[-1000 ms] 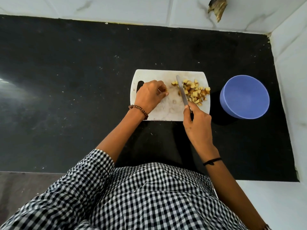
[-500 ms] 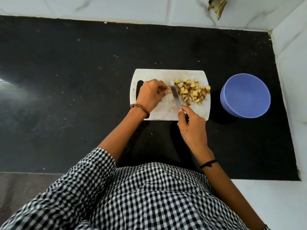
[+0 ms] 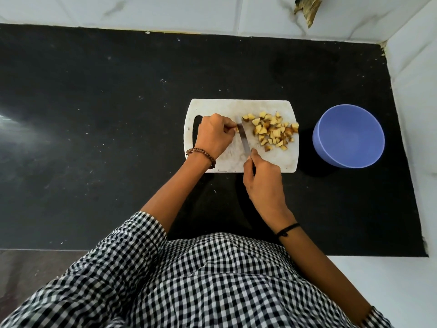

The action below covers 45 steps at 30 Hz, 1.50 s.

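A white cutting board [image 3: 236,107] lies on the black counter [image 3: 94,138]. A pile of several yellow-brown cut pieces [image 3: 272,131] covers the board's right half. My left hand [image 3: 212,136] is curled over a small piece at the board's left middle, its fingertips pinching it; most of that piece is hidden. My right hand [image 3: 262,183] grips the handle of a knife [image 3: 244,138]. The blade lies along the board, its tip right against my left fingertips.
A blue bowl [image 3: 348,136] stands on the counter just right of the board. White tiled walls close the back and right sides, with a broken patch [image 3: 307,8] at the top. The counter's front edge runs near my checked shirt.
The knife has moved left, from beside the pile to my left fingertips. My right hand followed it left. My left hand stayed in place.
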Motion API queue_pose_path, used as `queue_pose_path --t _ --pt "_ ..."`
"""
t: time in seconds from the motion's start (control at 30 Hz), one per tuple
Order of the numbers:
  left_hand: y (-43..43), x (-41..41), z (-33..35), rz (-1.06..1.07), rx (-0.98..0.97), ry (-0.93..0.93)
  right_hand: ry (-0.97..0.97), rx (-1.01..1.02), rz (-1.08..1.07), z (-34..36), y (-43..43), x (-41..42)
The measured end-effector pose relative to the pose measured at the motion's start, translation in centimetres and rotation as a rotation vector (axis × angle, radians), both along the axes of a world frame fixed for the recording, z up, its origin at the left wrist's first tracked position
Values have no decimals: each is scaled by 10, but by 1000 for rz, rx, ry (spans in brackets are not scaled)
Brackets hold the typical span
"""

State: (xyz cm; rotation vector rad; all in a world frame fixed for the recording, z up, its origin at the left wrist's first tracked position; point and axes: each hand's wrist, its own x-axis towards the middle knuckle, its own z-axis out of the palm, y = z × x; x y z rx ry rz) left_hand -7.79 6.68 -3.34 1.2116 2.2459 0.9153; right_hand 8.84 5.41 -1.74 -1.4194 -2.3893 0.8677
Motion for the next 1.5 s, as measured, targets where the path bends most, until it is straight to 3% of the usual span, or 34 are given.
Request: queue_pose_path --t 0.17,0.8,1.03,1.3,1.5 --pt "2 -1 3 2 -19 -19 -132 20 65 -4 -1 -13" --pt "-1 2 -2 36 24 -31 -202 -70 106 12 -18 29" --pt "-3 0 0 -3 36 -74 -18 -1 18 17 -23 32" --pt "-8 5 -1 4 40 -46 -34 69 60 3 -14 10" --pt "-15 1 -4 146 74 -150 -15 112 70 5 -12 11"
